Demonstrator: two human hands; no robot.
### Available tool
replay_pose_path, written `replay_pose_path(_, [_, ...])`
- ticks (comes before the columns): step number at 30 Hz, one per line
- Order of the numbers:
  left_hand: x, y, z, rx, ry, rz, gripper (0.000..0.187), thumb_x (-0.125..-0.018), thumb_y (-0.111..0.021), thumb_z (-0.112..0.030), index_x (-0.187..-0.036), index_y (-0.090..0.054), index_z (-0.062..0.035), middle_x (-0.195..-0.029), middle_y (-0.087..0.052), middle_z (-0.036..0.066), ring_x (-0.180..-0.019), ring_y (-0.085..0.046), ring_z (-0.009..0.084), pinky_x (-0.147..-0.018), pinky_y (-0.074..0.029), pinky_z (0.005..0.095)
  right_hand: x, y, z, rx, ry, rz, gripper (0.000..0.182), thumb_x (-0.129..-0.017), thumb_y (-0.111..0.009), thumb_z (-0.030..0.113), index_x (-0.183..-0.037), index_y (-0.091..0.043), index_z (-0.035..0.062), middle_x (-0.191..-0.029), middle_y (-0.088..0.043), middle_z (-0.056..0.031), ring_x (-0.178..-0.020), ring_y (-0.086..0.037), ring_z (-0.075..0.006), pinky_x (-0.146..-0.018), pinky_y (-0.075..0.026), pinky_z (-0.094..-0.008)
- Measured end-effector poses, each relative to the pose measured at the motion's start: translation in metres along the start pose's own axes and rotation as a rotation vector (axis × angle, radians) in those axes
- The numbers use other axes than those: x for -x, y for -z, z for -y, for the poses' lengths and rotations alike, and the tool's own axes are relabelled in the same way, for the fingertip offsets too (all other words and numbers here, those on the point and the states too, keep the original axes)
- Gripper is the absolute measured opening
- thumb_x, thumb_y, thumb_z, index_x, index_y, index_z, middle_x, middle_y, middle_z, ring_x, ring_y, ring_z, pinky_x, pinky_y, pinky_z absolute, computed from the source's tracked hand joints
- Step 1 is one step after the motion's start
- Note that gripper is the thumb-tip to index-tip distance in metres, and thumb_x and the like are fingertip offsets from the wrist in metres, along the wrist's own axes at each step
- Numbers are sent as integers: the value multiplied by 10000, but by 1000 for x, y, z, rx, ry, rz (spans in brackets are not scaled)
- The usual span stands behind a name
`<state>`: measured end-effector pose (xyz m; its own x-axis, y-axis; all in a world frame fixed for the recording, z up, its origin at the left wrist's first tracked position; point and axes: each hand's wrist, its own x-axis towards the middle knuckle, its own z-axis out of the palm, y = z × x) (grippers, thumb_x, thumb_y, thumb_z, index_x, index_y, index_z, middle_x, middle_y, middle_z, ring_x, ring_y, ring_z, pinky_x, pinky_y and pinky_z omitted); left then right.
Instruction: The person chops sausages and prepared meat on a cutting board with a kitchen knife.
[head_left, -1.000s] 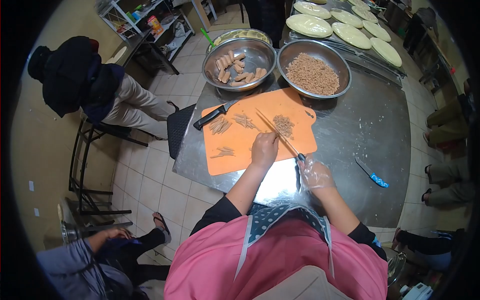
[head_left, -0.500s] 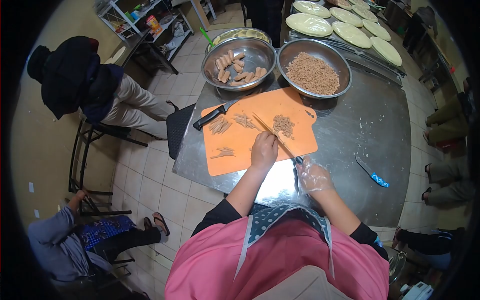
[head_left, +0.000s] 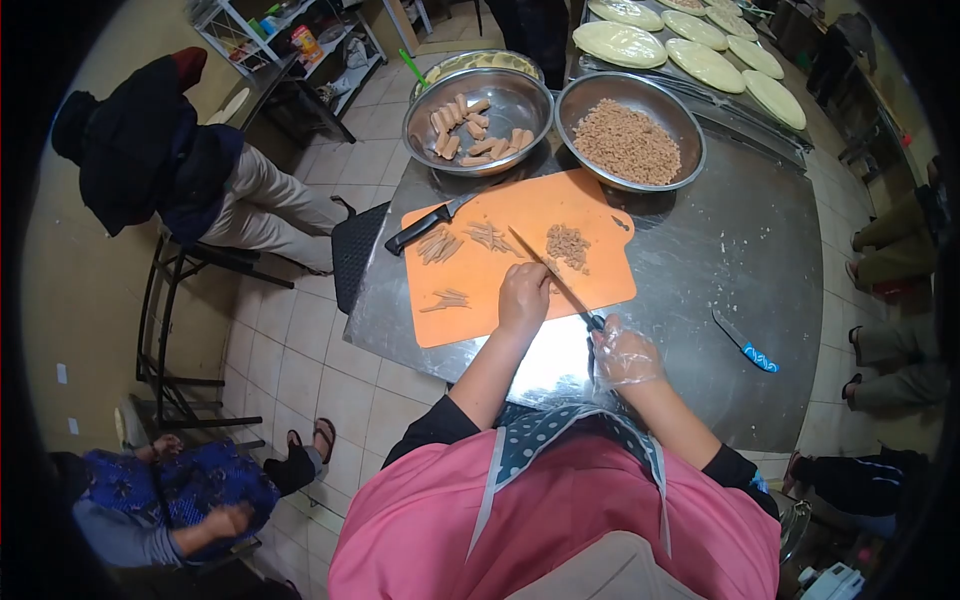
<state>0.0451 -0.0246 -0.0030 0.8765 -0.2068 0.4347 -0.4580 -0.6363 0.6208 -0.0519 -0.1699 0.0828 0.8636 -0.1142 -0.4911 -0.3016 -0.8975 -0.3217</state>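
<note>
My right hand [head_left: 626, 354], in a clear plastic glove, is wrapped round the black handle of a long knife [head_left: 550, 268]. The blade slants up and left over an orange cutting board [head_left: 475, 300]. My bare left hand [head_left: 524, 297] rests on the board just left of the blade, its fingers closed; what they hold is hidden. Thin brown strips [head_left: 440, 246] lie in small groups on the board's left half. Diced brown pieces [head_left: 568, 247] are heaped right of the blade. A second black-handled knife [head_left: 420, 230] lies across the upper left edge.
Behind the board stand a steel bowl of sausage pieces [head_left: 478, 122] and a steel bowl of diced pieces [head_left: 628, 146]. A blue-handled knife [head_left: 758, 357] lies on the metal table [head_left: 730, 290] at right. Pale oval plates [head_left: 620, 45] fill the back. People are at left and right.
The board's left part and the blade have shifted very slightly, and my left hand has moved a little left. The seated person at lower left has leaned and moved their arms.
</note>
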Motion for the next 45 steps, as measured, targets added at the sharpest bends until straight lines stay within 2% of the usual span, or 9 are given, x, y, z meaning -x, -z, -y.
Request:
replay_pose_path(7, [3, 4, -5, 25, -44, -27, 60, -730, -547, 10, -768, -592, -2, -762, -594, 135, -755, -548, 317, -675, -455, 393, -16, 0, -3, -147, 109, -44, 336, -890, -386, 332, -1012, -451, 26, -829, -605, -252, -811, -588, -417, -726, -450, -496])
replay_pose_path(12, [4, 3, -5, 2, -27, -66, 37, -720, -572, 0, -745, -600, -4, -741, -597, 154, -737, -565, 325, -679, -453, 390, 6, 4, 1, -23, 36, 2, 340, -889, -383, 329, -1013, -458, 21, -836, -604, -252, -809, -586, -418, -718, -447, -497])
replay_pose_path(18, [4, 7, -3, -1, 41, -32, 43, -719, -614, -43, -732, -604, -3, -735, -602, 147, -725, -564, 319, -667, -450, 390, -20, -13, -7, -177, 87, -25, 344, -890, -379, 329, -1020, -447, 18, -835, -603, -257, -816, -589, -412, -715, -447, -496])
replay_pose_path(22, [5, 6, 0, 14, 55, -40, 69, -715, -636, -70, -731, -614, -7, -742, -608, 144, -721, -567, 318, -668, -450, 389, -1, 5, -3, -126, 90, 0, 354, -889, -380, 339, -1014, -447, 14, -834, -604, -252, -823, -587, -413, -722, -447, -491])
replay_pose_path(28, [5, 7, 1, -3, -3, -7, 48, -721, -607, -35, -753, -628, -6, -754, -613, 150, -742, -576, 320, -687, -459, 378, -3, -13, -4, -57, 31, 2, 363, -889, -384, 349, -1011, -444, 12, -832, -603, -251, -821, -581, -424, -724, -449, -483])
replay_pose_path(34, [5, 7, 2, 3, 11, 20, 51, -722, -583, -14, -753, -621, 1, -765, -610, 163, -736, -577, 329, -683, -464, 389, -3, 0, -8, -178, 147, -39, 365, -890, -386, 343, -1024, -448, 9, -830, -601, -261, -813, -583, -426, -720, -449, -497])
replay_pose_path(36, [3, 2, 0, -6, 22, 21, 46, -723, -581, -12, -746, -618, 4, -759, -608, 165, -730, -577, 330, -679, -463, 391, 6, 1, -6, -93, 72, -14, 361, -894, -386, 344, -1016, -425, 7, -816, -586, -283, -810, -565, -452, -719, -438, -503])
replay_pose_path(42, [-2, 0, -3, 23, 41, -4, 40, -726, -585, -27, -722, -607, 6, -738, -599, 170, -711, -577, 334, -660, -460, 395, -12, -19, -9, -101, 57, -81, 359, -892, -381, 338, -1020, -450, 10, -830, -595, -275, -813, -583, -425, -712, -447, -501])
replay_pose_path(45, [-1, -1, 0, 13, 25, -16, 55, -726, -594, -43, -719, -603, 10, -719, -593, 174, -704, -576, 335, -650, -459, 398, -19, -7, -6, -172, 83, -40, 351, -892, -378, 331, -1018, -448, 10, -835, -598, -269, -809, -582, -429, -718, -442, -506])
